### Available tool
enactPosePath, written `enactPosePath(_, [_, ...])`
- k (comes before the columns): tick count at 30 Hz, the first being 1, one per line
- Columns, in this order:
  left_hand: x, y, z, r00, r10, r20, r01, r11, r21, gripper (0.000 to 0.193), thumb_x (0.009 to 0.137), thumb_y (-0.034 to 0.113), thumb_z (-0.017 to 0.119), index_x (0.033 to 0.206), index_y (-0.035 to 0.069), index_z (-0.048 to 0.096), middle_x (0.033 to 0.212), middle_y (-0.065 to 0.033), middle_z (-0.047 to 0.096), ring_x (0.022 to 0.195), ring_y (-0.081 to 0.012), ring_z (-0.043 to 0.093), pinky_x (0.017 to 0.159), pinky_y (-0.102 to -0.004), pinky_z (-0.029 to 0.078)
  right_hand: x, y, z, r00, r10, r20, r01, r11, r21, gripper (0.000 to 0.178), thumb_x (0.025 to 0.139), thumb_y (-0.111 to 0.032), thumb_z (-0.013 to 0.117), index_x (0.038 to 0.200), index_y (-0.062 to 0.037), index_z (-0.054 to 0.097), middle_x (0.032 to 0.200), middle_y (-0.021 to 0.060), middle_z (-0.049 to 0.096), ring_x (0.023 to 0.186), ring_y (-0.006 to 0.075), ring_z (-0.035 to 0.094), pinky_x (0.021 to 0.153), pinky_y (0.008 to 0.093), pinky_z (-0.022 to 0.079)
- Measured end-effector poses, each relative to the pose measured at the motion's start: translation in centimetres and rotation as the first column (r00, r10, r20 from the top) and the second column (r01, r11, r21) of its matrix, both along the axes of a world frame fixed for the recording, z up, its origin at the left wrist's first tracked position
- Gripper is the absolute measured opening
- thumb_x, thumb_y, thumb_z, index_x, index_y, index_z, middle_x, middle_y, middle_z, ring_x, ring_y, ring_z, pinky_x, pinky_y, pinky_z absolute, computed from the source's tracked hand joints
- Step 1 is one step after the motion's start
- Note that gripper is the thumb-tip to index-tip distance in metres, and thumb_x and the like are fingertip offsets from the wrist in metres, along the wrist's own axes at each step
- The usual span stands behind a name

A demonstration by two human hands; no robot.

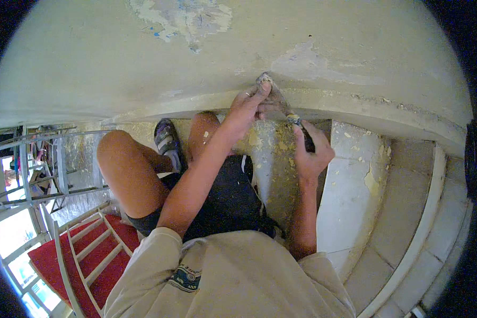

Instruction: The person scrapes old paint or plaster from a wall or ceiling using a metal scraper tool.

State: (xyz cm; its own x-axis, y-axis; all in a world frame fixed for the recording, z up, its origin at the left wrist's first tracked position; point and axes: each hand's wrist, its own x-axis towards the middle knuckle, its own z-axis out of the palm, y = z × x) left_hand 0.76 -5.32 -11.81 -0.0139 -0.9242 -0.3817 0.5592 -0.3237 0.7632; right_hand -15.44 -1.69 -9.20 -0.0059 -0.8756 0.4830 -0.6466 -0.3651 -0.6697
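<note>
Where the left edge of the view is reached, a grey metal framework of rails and bars is found. Below it, a pale wooden ladder-like frame is seen against a flat red surface. To the right, a bent bare leg is positioned, followed by a dark shoe with grey bands and a pair of black shorts. A cream-coloured painted wall is extended across the upper view, and bare whitish patches are exposed on it.

Near the centre, the left hand is raised to the foot of the wall. Its thumb is laid at the upper end of a metal-bladed scraper with a dark handle; its other fingers are partly bent beside the blade, and whether the blade is pinched cannot be told. The scraper is located between both hands, tilted with its blade toward the upper left; contact with the wall cannot be confirmed. By the right hand, the handle is gripped with the fingers closed around it. Further right, a smooth white slab is marked by yellowish flakes, and grey tiled steps are placed beyond it
</note>
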Motion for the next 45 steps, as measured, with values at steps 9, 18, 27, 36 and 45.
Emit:
enactPosePath(9, [1.9,1.2,0.1,0.975,0.095,0.202,-0.097,0.995,-0.001,0.041,0.079,0.047,0.057,0.09,0.008,0.06,0.07,0.0021,0.055,0.061,-0.0064,0.05,0.051,-0.0201,0.034,2.5,1.9,-1.7,0.988,0.077,0.137,-0.086,0.994,0.061,0.024,0.072,-0.004,0.066,0.094,0.0019,0.06,0.088,0.0139,0.063,0.081,0.0217,0.061,0.074,0.0304,0.046])
enactPosePath(18, [6.0,3.1,2.6,0.573,0.08,0.816,-0.033,0.997,-0.075,0.051,0.083,0.045,0.052,0.101,-0.002,0.059,0.081,-0.0077,0.061,0.075,-0.0143,0.057,0.066,-0.0249,0.045,8.6,2.7,-5.4,0.832,0.109,0.544,-0.414,0.775,0.477,0.026,0.087,-0.023,0.05,0.098,0.0003,0.054,0.083,0.0059,0.058,0.074,0.0171,0.054,0.071,0.0305,0.043])
enactPosePath(27, [10.7,9.9,0.1,0.461,-0.265,0.847,0.295,0.946,0.135,0.05,0.09,0.039,0.039,0.123,0.0,0.038,0.109,-0.0195,0.052,0.107,-0.0276,0.047,0.093,-0.0325,0.033,15.6,0.8,-6.8,0.007,-0.348,0.937,-0.787,0.576,0.22,0.025,0.09,-0.023,0.047,0.105,-0.0042,0.049,0.087,0.0071,0.056,0.078,0.0174,0.055,0.071,0.0303,0.045])
enactPosePath(36, [12.6,9.7,2.0,0.36,-0.216,0.908,0.122,0.975,0.184,0.043,0.084,0.037,0.051,0.104,0.0,0.055,0.085,-0.0199,0.06,0.075,-0.0283,0.058,0.069,-0.0355,0.043,18.2,-0.7,-5.7,-0.149,-0.375,0.915,-0.823,0.56,0.095,0.031,0.089,-0.037,0.044,0.089,-0.0065,0.047,0.076,0.0061,0.052,0.07,0.0195,0.051,0.063,0.0322,0.043])
enactPosePath(45, [12.2,8.7,6.9,0.1,-0.1,0.99,0.145,0.986,0.085,0.041,0.083,0.038,0.051,0.092,-0.002,0.059,0.073,-0.0229,0.057,0.066,-0.0359,0.055,0.064,-0.0372,0.043,18.5,-1.4,-1.9,-0.367,-0.514,0.775,-0.81,0.586,0.005,0.046,0.088,-0.051,0.034,0.082,-0.0073,0.047,0.068,0.0032,0.048,0.061,0.0189,0.047,0.057,0.0341,0.041])
